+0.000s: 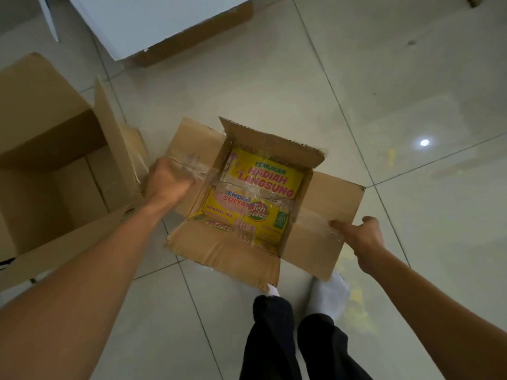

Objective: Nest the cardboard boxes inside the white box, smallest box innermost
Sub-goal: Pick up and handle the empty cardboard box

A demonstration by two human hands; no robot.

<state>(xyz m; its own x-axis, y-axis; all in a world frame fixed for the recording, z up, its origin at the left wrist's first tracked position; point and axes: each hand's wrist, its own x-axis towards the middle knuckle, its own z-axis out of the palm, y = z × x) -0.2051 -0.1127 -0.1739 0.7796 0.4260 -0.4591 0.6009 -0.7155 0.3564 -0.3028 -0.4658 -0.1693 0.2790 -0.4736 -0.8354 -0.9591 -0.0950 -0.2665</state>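
Observation:
A small brown cardboard box point(227, 250) hangs open above the tiled floor, all its flaps spread out, with a yellow printed bottom and clear tape inside. My left hand point(168, 182) grips its left flap. My right hand point(359, 237) pinches the edge of its right flap. A larger open cardboard box point(52, 138) stands on the floor to the left, its inside bare. The white box point(142, 20) sits at the top edge of view, mostly cut off, with a brown flap under its corner.
The floor is glossy pale tile point(384, 91) with a light reflection at the right. My legs in dark trousers point(274, 338) and white socks are directly below the held box. A dark object corner shows at the top right.

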